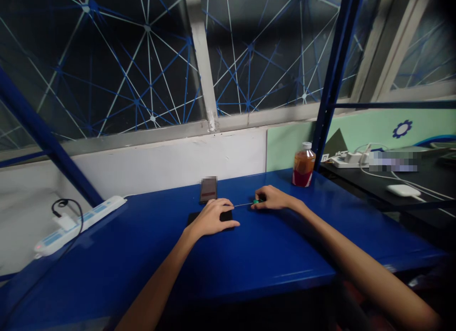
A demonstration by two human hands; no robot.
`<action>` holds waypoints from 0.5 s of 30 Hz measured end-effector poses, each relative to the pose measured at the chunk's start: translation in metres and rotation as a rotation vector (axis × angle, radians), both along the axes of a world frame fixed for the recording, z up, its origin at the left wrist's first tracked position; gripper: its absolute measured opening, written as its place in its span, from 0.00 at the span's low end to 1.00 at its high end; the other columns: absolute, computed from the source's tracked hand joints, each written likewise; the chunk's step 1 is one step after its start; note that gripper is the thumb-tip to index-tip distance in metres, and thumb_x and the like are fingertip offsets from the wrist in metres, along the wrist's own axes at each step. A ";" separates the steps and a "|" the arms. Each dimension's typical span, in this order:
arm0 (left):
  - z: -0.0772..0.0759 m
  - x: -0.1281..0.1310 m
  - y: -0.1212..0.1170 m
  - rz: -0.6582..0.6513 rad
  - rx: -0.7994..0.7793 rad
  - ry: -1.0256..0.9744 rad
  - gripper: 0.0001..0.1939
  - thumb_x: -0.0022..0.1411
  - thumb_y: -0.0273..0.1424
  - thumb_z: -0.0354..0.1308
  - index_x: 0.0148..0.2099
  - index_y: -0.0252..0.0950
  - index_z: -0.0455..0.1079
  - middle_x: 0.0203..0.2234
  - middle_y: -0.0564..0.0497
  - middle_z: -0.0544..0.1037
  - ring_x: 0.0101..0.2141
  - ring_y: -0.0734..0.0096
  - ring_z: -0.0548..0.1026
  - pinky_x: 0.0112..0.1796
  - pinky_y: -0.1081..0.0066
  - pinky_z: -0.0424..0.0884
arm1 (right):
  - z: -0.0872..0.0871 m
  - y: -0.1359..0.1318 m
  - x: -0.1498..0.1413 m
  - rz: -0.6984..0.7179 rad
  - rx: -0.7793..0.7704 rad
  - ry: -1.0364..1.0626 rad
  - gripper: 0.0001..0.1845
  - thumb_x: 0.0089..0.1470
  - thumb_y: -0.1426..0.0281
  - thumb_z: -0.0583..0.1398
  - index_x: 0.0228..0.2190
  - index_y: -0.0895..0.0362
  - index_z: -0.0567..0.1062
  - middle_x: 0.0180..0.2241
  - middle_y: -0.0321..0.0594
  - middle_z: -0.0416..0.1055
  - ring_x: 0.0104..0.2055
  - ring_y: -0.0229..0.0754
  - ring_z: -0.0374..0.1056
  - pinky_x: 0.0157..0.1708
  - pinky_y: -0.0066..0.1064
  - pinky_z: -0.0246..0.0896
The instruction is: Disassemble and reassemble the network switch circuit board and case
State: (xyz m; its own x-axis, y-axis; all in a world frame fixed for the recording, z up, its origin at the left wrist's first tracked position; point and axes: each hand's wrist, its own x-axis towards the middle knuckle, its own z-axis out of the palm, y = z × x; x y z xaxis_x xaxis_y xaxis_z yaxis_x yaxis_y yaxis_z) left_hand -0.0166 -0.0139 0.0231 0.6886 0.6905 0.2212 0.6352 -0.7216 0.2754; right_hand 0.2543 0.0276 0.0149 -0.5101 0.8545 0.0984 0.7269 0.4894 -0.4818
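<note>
My right hand (pixel 272 198) is closed around the green handle of a screwdriver (pixel 244 205); most of the handle is hidden in the fingers. Its thin metal shaft points left, and the tip ends close to the fingertips of my left hand (pixel 216 216). That hand lies over a flat black rectangular object (pixel 194 219) on the blue table (pixel 142 245), fingers stretched out and thumb apart. What the black object is, I cannot tell, since the hand covers much of it. Just behind it a dark phone (pixel 208 190) lies on the table.
A bottle of amber drink (pixel 303 165) stands at the back right. On the left lies a white power strip (pixel 81 226) with a plugged-in black cable. Blue frame posts rise at both sides. A black desk (pixel 377 181) on the right carries chargers and white cables.
</note>
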 end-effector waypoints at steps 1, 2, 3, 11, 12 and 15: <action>-0.001 0.000 0.001 0.001 0.000 0.004 0.31 0.57 0.55 0.53 0.54 0.40 0.69 0.52 0.46 0.70 0.53 0.55 0.65 0.53 0.57 0.59 | 0.000 0.000 0.000 0.002 -0.001 0.004 0.23 0.43 0.49 0.61 0.26 0.58 0.73 0.21 0.35 0.67 0.22 0.35 0.57 0.22 0.28 0.45; -0.002 0.000 0.001 0.002 0.001 0.008 0.31 0.56 0.55 0.53 0.54 0.40 0.69 0.53 0.46 0.70 0.55 0.54 0.64 0.54 0.56 0.58 | 0.000 0.000 0.000 0.005 -0.001 0.009 0.23 0.43 0.49 0.61 0.26 0.58 0.73 0.21 0.35 0.67 0.22 0.35 0.57 0.22 0.27 0.45; -0.002 0.000 0.001 0.004 0.003 0.012 0.31 0.56 0.55 0.53 0.54 0.40 0.69 0.53 0.46 0.70 0.56 0.53 0.63 0.54 0.55 0.57 | 0.000 0.000 0.000 0.007 0.001 0.012 0.23 0.43 0.49 0.61 0.26 0.58 0.73 0.21 0.35 0.67 0.22 0.35 0.57 0.22 0.27 0.45; -0.002 0.001 0.001 0.014 0.035 -0.010 0.29 0.57 0.54 0.53 0.52 0.39 0.70 0.51 0.46 0.72 0.55 0.55 0.65 0.54 0.55 0.58 | 0.002 0.002 0.005 -0.008 0.005 0.049 0.24 0.43 0.49 0.61 0.24 0.59 0.73 0.20 0.35 0.66 0.22 0.35 0.57 0.23 0.28 0.45; -0.003 0.002 0.000 0.014 0.045 -0.018 0.28 0.58 0.53 0.53 0.52 0.39 0.70 0.51 0.46 0.72 0.54 0.55 0.65 0.54 0.56 0.58 | 0.003 0.003 0.007 -0.010 0.012 0.061 0.24 0.43 0.49 0.61 0.24 0.59 0.72 0.20 0.35 0.66 0.22 0.35 0.56 0.23 0.28 0.45; -0.008 0.007 -0.001 0.008 0.073 -0.030 0.23 0.62 0.48 0.51 0.52 0.40 0.70 0.51 0.47 0.72 0.56 0.58 0.64 0.55 0.57 0.57 | 0.003 0.006 0.013 -0.029 0.010 0.106 0.24 0.44 0.48 0.61 0.23 0.59 0.71 0.19 0.34 0.65 0.22 0.35 0.56 0.22 0.28 0.46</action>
State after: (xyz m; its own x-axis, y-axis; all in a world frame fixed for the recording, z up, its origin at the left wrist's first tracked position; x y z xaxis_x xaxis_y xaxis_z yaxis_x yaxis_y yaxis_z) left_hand -0.0092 -0.0152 0.0151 0.6758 0.6770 0.2915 0.6330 -0.7357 0.2409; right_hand 0.2673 0.0336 0.0181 -0.4713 0.8675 0.1593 0.6862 0.4741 -0.5516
